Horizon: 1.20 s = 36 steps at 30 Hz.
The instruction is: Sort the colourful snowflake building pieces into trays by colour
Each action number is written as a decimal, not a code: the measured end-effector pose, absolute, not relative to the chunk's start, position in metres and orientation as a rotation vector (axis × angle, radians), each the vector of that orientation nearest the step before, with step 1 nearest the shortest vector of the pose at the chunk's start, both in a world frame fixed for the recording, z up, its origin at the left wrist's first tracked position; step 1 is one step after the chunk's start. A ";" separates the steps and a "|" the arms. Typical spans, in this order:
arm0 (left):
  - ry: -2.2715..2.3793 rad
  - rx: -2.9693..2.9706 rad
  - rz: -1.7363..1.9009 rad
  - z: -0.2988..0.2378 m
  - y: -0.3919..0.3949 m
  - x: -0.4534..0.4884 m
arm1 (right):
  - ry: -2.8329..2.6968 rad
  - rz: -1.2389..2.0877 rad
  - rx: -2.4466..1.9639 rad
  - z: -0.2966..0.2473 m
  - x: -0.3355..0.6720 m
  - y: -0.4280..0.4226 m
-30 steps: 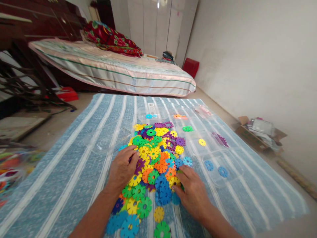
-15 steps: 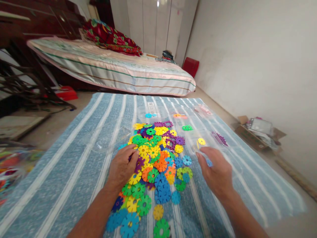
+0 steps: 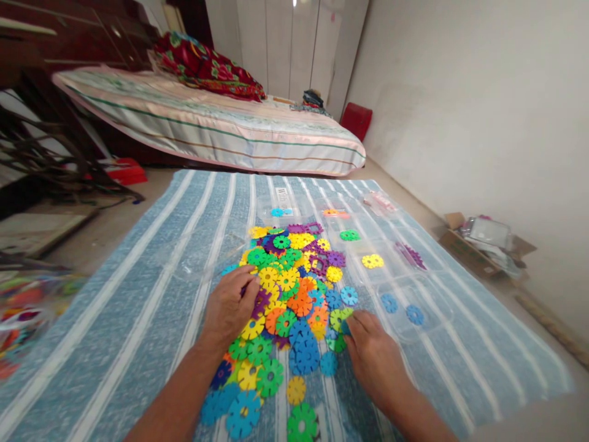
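Note:
A heap of notched plastic snowflake discs [image 3: 288, 280] in many colours lies on the striped cloth. My left hand [image 3: 232, 304] rests at the heap's left edge, fingers curled; a dark purple bit shows between thumb and forefinger, but whether it is gripped is unclear. My right hand [image 3: 375, 353] is at the heap's right side, fingertips pinched on a disc beside a lime green disc [image 3: 339, 319]; the fingers partly cover a teal disc [image 3: 345, 328]. Right of the heap, a clear plastic tray [image 3: 430, 336] holds two blue discs [image 3: 415, 315]. Two yellow discs [image 3: 372, 261] lie in another compartment.
Further compartments hold green discs [image 3: 350, 235], orange pieces [image 3: 332, 212], light blue discs [image 3: 277, 212] and purple pieces [image 3: 411, 255]. A bed [image 3: 221, 135] stands beyond the cloth-covered surface. An open cardboard box [image 3: 478, 255] sits on the floor at right.
My right hand has moved from the clear tray down and left to the heap's right edge. Two yellow and two blue discs now show uncovered in the tray. My left hand stays in place.

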<state>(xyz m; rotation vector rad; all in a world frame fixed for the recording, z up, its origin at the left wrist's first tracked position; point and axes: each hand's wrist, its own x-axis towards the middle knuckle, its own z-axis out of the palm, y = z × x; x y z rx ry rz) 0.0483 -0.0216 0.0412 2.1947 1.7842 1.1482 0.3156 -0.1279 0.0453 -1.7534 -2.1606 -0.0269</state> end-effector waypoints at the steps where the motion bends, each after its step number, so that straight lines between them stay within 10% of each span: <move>1: 1.783 2.197 1.144 0.041 -0.021 0.048 | -2.175 -0.029 -1.770 0.043 0.316 -0.128; 36: 1.745 2.244 1.190 0.048 -0.027 0.048 | -2.103 0.086 -1.801 0.109 0.282 -0.001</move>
